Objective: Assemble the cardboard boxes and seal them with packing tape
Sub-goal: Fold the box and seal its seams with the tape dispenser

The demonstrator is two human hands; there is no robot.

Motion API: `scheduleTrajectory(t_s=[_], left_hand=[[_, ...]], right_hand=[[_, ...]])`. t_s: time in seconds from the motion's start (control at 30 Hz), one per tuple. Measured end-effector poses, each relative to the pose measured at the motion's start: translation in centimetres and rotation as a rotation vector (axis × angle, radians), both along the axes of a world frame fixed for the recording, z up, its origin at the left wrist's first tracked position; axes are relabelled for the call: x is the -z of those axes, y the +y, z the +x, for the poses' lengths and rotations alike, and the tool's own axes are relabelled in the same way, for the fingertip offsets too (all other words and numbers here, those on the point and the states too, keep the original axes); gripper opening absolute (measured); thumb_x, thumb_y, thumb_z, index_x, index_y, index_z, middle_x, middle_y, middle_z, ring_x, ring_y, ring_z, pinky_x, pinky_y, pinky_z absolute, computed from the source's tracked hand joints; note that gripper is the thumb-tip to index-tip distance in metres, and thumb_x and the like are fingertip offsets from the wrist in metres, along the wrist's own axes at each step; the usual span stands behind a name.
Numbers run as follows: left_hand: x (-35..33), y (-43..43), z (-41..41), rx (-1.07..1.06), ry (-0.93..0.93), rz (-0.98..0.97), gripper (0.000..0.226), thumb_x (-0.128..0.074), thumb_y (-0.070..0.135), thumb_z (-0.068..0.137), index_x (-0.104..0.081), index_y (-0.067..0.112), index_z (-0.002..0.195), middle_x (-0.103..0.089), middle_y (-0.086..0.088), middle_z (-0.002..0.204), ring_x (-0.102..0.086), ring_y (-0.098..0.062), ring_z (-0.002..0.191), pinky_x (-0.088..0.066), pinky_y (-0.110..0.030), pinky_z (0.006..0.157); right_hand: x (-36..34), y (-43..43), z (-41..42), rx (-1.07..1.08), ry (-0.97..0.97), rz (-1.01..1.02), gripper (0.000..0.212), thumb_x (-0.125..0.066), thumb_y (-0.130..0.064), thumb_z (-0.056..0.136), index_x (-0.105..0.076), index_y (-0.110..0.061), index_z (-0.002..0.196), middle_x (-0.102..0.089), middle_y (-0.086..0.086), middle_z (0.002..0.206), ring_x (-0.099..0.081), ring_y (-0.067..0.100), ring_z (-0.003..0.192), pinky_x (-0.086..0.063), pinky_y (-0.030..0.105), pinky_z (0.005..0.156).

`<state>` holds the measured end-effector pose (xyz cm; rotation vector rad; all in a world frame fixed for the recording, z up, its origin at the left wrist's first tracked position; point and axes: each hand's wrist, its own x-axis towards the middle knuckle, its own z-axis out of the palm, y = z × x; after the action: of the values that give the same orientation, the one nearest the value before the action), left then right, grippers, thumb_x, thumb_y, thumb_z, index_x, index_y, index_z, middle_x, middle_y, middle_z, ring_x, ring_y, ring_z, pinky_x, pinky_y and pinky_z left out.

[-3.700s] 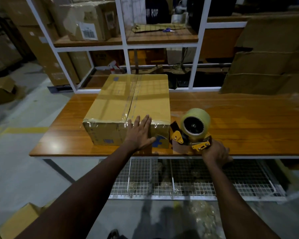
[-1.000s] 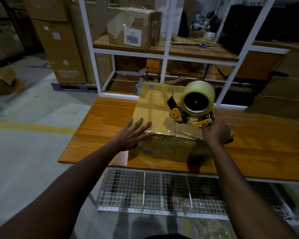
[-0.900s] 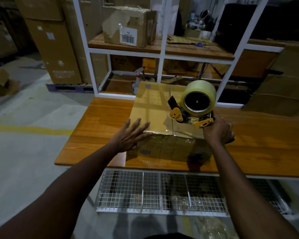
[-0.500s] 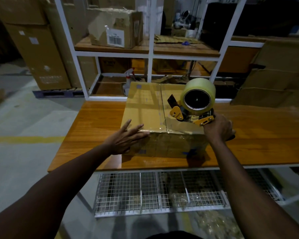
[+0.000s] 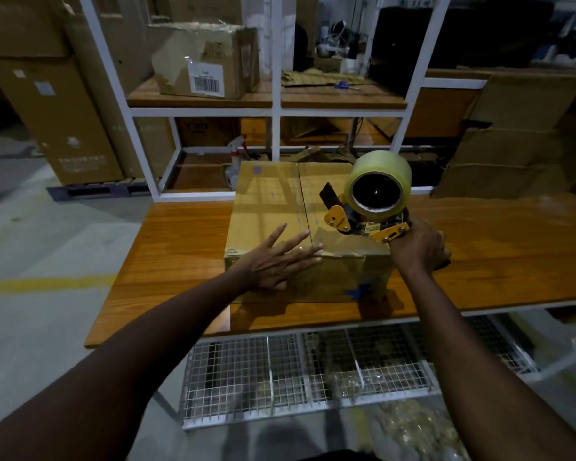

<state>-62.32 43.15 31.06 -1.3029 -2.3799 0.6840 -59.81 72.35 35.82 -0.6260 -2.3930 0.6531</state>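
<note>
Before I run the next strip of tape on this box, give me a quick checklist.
1. The cardboard box sits fully on the table: ok.
2. Its top flaps are closed along the centre seam: ok.
3. The left hand lies flat on its near edge: ok.
4. The right hand holds the tape dispenser: ok.
5. The tape roll has tape left: ok.
6. The tape end is stuck down: cannot tell.
</note>
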Motion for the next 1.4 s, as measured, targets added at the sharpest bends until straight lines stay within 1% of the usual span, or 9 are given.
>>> scheduleTrajectory(t_s=[0.3,0.43,0.63,0.8,1.0,1.13,1.2,1.33,1.4], left_hand=[[1.1,3.1,-2.3,-0.084,-0.052,-0.029,0.097,-0.051,0.065,0.087,0.011,0.036,0.156,0.009,-0.014,0.165,-0.005,-0.046,0.149,-0.017,-0.07,0.111],[0.1,5.1,-2.9,0.095,-0.063,-0.136,0.078,-0.048,0.058,0.092,-0.014,0.029,0.155,0.001,-0.016,0.165,-0.012,-0.043,0.149,-0.018,-0.068,0.113],[0.0,10.3,-3.5,0.03,-0.006,-0.068,0.085,-0.042,0.062,0.093,0.01,0.036,0.156,0.008,-0.015,0.165,-0.01,-0.044,0.148,-0.02,-0.066,0.112],[0.4,12.1,-4.3,0.094,-0.019,-0.026,0.083,-0.046,0.062,0.091,-0.004,0.035,0.156,0.003,-0.018,0.164,-0.015,-0.045,0.146,-0.021,-0.069,0.111],[1.0,16.0,-5.1,0.045,-0.05,0.014,0.093,-0.049,0.063,0.089,0.009,0.035,0.156,0.003,-0.018,0.165,-0.015,-0.046,0.147,-0.024,-0.069,0.109],[0.8,18.3,-5.4,0.059,-0.162,0.012,0.069,-0.037,0.055,0.093,-0.013,0.031,0.153,-0.009,-0.019,0.163,-0.023,-0.043,0.144,-0.03,-0.063,0.11],[0.7,20.2,-4.8,0.036,-0.268,0.154,0.058,-0.029,0.05,0.095,-0.026,0.027,0.148,-0.023,-0.017,0.159,-0.03,-0.038,0.141,-0.034,-0.059,0.109],[1.4,23.4,-4.4,-0.143,-0.388,0.433,0.052,-0.057,0.039,0.093,-0.039,0.028,0.14,-0.038,-0.008,0.15,-0.035,-0.03,0.136,-0.036,-0.054,0.106],[1.0,24.3,-4.6,-0.195,-0.409,0.465,0.048,-0.057,0.039,0.092,-0.042,0.032,0.137,-0.037,-0.008,0.149,-0.033,-0.03,0.136,-0.034,-0.054,0.107]], right_hand=[[0.1,3.7,0.9,0.087,-0.012,0.033,0.008,-0.066,-0.027,0.09,-0.069,-0.02,0.086,-0.065,0.009,0.099,-0.054,0.041,0.106,-0.039,0.05,0.088],[0.4,5.7,1.1,0.145,-0.036,0.007,0.005,-0.069,-0.023,0.088,-0.07,-0.019,0.086,-0.065,0.01,0.098,-0.054,0.042,0.106,-0.04,0.052,0.088],[0.5,7.9,0.9,0.207,-0.059,-0.02,0.01,-0.071,-0.027,0.087,-0.072,-0.018,0.091,-0.066,0.01,0.103,-0.054,0.04,0.108,-0.04,0.052,0.09],[0.6,9.8,0.6,0.201,-0.039,-0.031,0.008,-0.067,-0.024,0.09,-0.071,-0.017,0.092,-0.065,0.011,0.104,-0.053,0.04,0.11,-0.04,0.052,0.091],[0.6,11.9,-0.9,0.205,-0.061,-0.052,0.008,-0.066,-0.025,0.09,-0.071,-0.018,0.091,-0.067,0.009,0.104,-0.055,0.04,0.109,-0.04,0.049,0.088],[0.4,13.7,-1.5,0.191,-0.043,-0.055,0.012,-0.065,-0.029,0.092,-0.071,-0.019,0.093,-0.066,0.01,0.106,-0.053,0.039,0.112,-0.039,0.049,0.09],[0.1,14.6,-2.1,0.175,-0.04,-0.061,0.011,-0.063,-0.027,0.092,-0.071,-0.019,0.09,-0.066,0.01,0.106,-0.053,0.039,0.112,-0.038,0.048,0.09],[-0.4,16.3,-3.5,0.147,-0.043,-0.081,0.009,-0.062,-0.022,0.091,-0.069,-0.019,0.087,-0.066,0.011,0.103,-0.053,0.039,0.11,-0.037,0.047,0.091],[-0.5,17.1,-4.2,0.132,-0.018,-0.091,0.009,-0.062,-0.023,0.091,-0.068,-0.018,0.086,-0.066,0.01,0.102,-0.053,0.04,0.109,-0.037,0.048,0.091]])
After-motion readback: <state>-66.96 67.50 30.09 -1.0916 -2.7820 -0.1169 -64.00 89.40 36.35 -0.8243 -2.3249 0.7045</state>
